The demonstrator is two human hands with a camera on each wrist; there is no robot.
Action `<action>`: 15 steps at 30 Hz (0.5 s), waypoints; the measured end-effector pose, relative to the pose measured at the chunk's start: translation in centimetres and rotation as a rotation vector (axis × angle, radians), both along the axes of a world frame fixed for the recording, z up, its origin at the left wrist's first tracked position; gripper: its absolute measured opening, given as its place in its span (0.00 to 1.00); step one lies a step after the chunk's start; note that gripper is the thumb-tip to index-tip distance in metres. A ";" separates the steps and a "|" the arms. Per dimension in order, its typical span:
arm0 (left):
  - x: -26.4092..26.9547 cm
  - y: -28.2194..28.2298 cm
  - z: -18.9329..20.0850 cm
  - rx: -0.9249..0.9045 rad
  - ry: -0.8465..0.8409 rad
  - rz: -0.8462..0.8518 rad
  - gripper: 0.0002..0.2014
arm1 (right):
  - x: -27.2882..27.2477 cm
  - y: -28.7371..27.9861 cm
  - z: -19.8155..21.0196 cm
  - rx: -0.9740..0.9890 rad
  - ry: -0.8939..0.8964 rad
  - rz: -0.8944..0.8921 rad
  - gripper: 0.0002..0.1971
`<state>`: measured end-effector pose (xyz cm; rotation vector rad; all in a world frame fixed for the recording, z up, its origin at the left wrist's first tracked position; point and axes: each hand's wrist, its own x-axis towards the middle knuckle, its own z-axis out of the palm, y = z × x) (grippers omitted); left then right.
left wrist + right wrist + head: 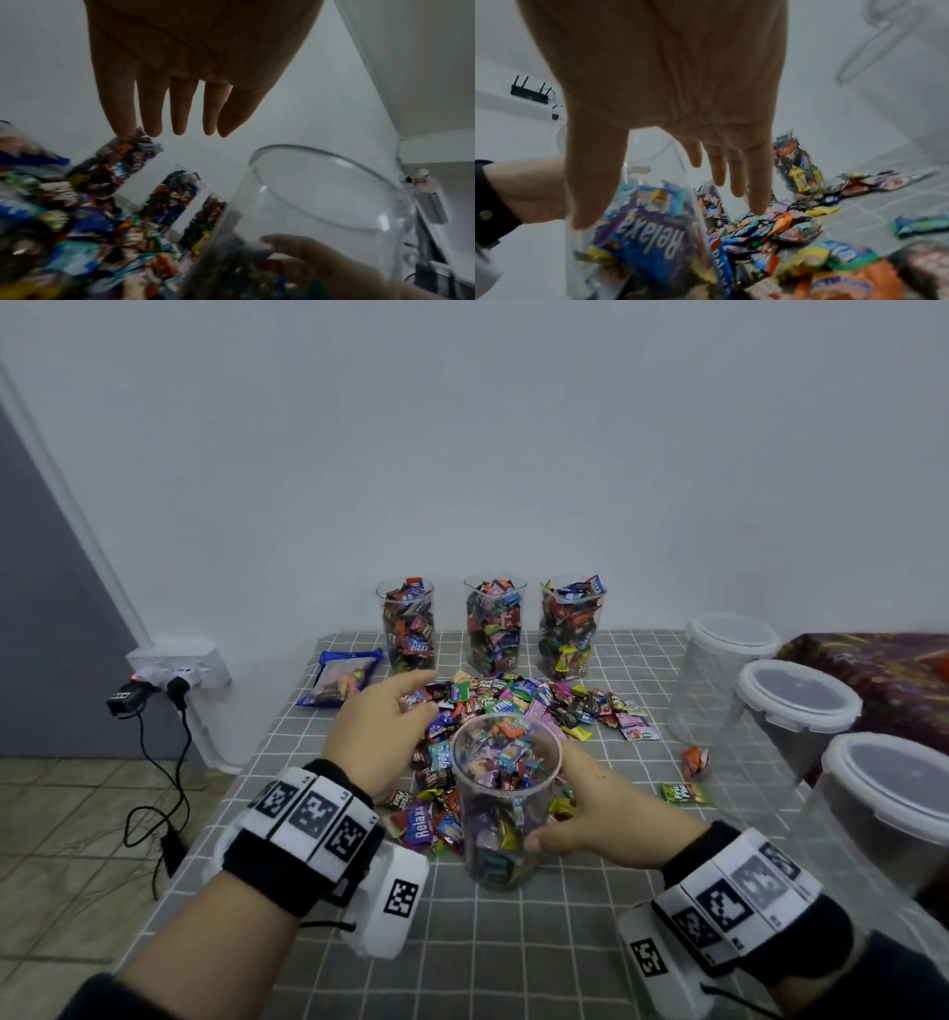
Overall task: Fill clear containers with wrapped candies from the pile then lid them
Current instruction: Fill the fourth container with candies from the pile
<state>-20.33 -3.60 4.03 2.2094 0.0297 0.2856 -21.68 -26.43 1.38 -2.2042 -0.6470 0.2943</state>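
Both hands flank the part-filled cup [506, 793]: right fingers [552, 837] grip it, left fingers [411, 695] spread open over the pile [518, 706].

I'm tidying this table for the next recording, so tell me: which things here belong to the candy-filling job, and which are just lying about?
Part of the job:
- candy pile
- container being filled, right hand around it
- left hand, reaching over the pile
- three filled containers at the back
- three lidded empty containers on the right

Lying about:
- blue candy bag
- wall socket with plugs
- patterned cloth
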 end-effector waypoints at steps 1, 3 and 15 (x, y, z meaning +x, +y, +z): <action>-0.1 0.3 -0.3 0.035 0.033 0.012 0.19 | 0.2 -0.3 -0.1 -0.098 -0.012 -0.007 0.47; -0.2 0.7 -1.0 0.130 0.098 0.026 0.23 | 0.5 -0.9 -0.1 -0.327 -0.019 -0.065 0.52; 1.6 0.8 -5.8 0.471 0.553 -0.122 0.42 | 1.9 -2.7 -0.9 -0.856 0.197 -0.265 0.41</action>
